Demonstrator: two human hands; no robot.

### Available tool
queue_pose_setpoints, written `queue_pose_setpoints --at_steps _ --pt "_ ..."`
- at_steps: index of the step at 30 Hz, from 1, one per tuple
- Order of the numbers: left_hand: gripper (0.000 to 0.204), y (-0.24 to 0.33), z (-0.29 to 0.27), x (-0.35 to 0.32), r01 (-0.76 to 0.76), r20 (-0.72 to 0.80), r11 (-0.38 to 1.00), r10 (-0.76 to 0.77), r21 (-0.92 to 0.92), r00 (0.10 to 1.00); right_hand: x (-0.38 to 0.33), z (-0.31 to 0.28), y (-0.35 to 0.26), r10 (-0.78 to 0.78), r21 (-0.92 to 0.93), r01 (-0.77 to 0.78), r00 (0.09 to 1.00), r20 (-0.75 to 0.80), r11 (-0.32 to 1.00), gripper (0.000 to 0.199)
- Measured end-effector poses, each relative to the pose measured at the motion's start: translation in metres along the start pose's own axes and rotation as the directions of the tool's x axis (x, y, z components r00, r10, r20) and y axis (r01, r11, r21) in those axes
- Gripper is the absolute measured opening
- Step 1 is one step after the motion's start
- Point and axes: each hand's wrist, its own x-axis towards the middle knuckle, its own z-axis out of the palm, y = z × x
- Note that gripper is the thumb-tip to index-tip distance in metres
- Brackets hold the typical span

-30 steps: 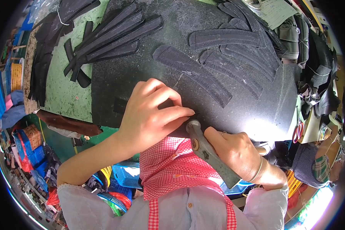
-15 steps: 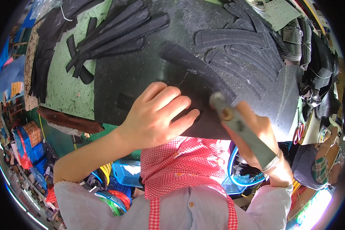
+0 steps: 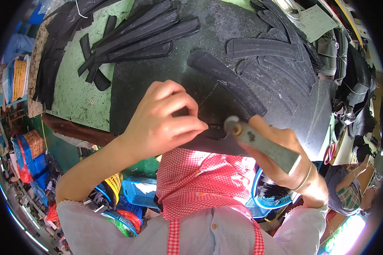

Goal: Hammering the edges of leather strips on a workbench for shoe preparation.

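Observation:
My left hand (image 3: 166, 121) is over the black work surface, its fingers curled and thumb and forefinger pinched together. Under the fingertips lies the edge of a thin black strip (image 3: 215, 133), dark against the dark surface and mostly hidden by the hand. My right hand (image 3: 295, 142) is closed round a hammer (image 3: 266, 148) with a long grey metal head. One rounded end of that head hangs just right of the left fingertips, beside the black strip. A curved black strip (image 3: 227, 78) with a stitched-looking edge lies beyond both hands.
Several long black strips (image 3: 142, 36) fan out at the far left, partly over a green board (image 3: 78, 91). More curved strips (image 3: 264, 49) pile up at the far right, near bundled dark pieces (image 3: 327, 55). Red-handled scissors (image 3: 330, 152) hang by the right edge. Blue baskets (image 3: 139, 191) stand below.
The hammer has moved a little left and turned flatter, closer to the left fingertips. My left hand has shifted left and its fingers have drawn in, showing more of the strip's edge.

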Motion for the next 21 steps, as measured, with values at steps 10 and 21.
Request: queue_pose_setpoints --at_steps 10,21 --pt "0.033 -0.005 -0.011 -0.012 -0.124 -0.042 0.971 0.136 0.204 0.99 0.013 0.01 -0.011 -0.131 -0.181 0.12 0.99 -0.048 0.976 0.02" --pt "0.034 -0.024 -0.028 -0.021 -0.031 -0.016 0.999 0.031 0.024 0.999 0.038 0.021 -0.02 -0.107 -0.109 0.126 0.98 0.17 0.986 0.021"
